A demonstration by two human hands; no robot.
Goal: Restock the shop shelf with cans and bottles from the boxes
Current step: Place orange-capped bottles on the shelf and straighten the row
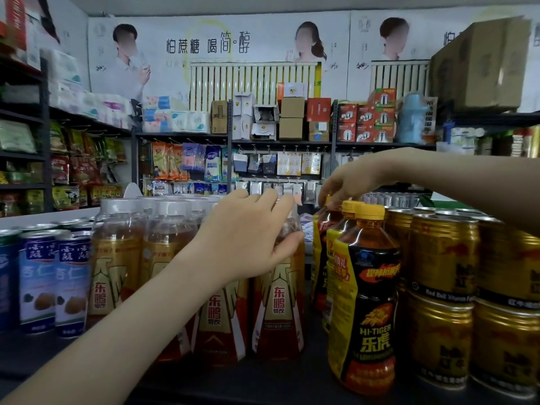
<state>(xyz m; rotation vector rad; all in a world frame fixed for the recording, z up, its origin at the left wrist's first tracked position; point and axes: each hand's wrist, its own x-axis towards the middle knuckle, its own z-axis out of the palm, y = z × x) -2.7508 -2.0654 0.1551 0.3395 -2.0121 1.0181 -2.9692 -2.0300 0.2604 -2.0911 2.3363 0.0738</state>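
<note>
My left hand (248,232) grips the shoulder of a clear energy-drink bottle (280,302) with a gold and red label, standing at the front of the dark shelf (263,381). More bottles of the same kind (117,258) with white caps stand to its left. My right hand (347,182) reaches over from the right and pinches the yellow cap of a Hi-Tiger bottle (324,258) at the back of a short row. Another Hi-Tiger bottle (365,302) stands in front of it.
Stacked gold cans (444,287) fill the shelf's right side. Blue and white cans (55,282) stand at the far left. Behind the shelf are racks of snacks, hanging packets and boxes. A large cardboard box (482,62) sits high at the right.
</note>
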